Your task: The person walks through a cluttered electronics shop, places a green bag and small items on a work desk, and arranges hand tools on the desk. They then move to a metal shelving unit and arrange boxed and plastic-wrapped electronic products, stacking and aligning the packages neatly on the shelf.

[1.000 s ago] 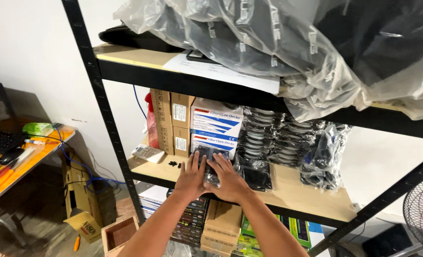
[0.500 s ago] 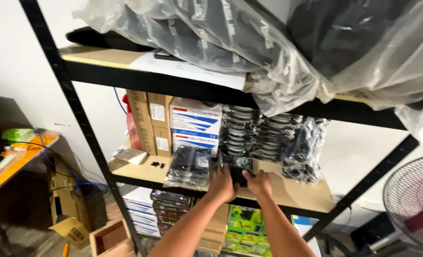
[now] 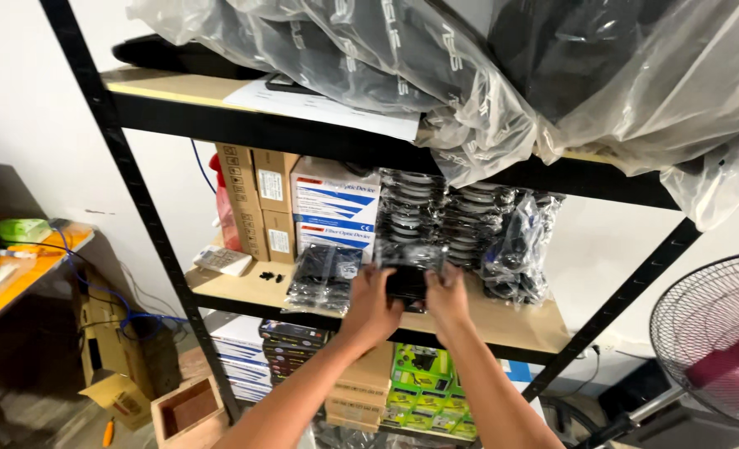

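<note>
Both my hands reach to the middle shelf (image 3: 519, 328) of a black metal rack. My left hand (image 3: 371, 303) and my right hand (image 3: 447, 297) together grip a clear plastic bag of black parts (image 3: 408, 273), held just above the wooden shelf board. Left of it lies another clear bag of black items (image 3: 323, 276), flat on the shelf. Behind my hands stand stacks of bagged black coiled items (image 3: 436, 218) and white-and-blue boxes (image 3: 334, 208).
Brown cartons (image 3: 257, 199) stand at the shelf's left end. Large plastic-wrapped dark bundles (image 3: 486, 66) fill the top shelf. Lower shelves hold boxes, some green (image 3: 423, 387). A fan (image 3: 714, 341) stands at right, an orange desk (image 3: 20, 266) at left, a wooden crate (image 3: 188, 411) on the floor.
My hands moved right from the flat bag to the second bag and now hold it together. The view shifted slightly right and closer.
</note>
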Available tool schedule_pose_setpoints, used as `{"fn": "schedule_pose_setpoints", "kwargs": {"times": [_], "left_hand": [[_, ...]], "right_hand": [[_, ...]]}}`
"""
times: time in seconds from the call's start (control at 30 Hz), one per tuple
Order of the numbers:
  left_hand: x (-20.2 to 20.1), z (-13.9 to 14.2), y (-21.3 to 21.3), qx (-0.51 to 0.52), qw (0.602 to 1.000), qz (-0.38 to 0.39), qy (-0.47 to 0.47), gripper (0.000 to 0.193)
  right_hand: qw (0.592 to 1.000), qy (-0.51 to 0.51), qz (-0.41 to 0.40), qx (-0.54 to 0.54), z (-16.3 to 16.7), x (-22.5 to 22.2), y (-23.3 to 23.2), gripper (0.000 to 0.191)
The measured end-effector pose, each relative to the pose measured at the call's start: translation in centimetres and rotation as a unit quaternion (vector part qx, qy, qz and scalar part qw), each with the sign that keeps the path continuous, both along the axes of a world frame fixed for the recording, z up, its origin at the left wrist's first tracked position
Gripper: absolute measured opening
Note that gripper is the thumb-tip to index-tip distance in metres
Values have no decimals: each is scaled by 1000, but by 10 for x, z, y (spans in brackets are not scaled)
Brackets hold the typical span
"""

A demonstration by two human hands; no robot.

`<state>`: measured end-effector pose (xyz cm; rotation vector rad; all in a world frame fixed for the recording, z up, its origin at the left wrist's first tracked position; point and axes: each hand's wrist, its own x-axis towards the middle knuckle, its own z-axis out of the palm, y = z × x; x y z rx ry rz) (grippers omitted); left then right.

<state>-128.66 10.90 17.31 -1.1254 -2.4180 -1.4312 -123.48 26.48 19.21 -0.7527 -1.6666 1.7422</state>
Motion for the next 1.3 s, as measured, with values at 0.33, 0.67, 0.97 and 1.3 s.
{"fn": "schedule_pose_setpoints", "kwargs": {"times": [0.33, 0.67, 0.97, 1.3], "left_hand": [[-62, 25, -93, -224, 970, 90, -10, 104], [-113, -6, -70, -340, 938, 42, 58, 91], [-98, 20, -74, -351, 931, 52, 82, 87], [-52, 46, -24, -250, 946, -5, 208, 81]], "right_hand": [[904, -251, 108, 330, -14, -77, -92, 77], [839, -275, 219, 415, -52, -95, -71, 83], [876, -98, 183, 435, -57, -95, -50, 68], [838, -334, 2, 431, -91, -42, 24, 88]]}}
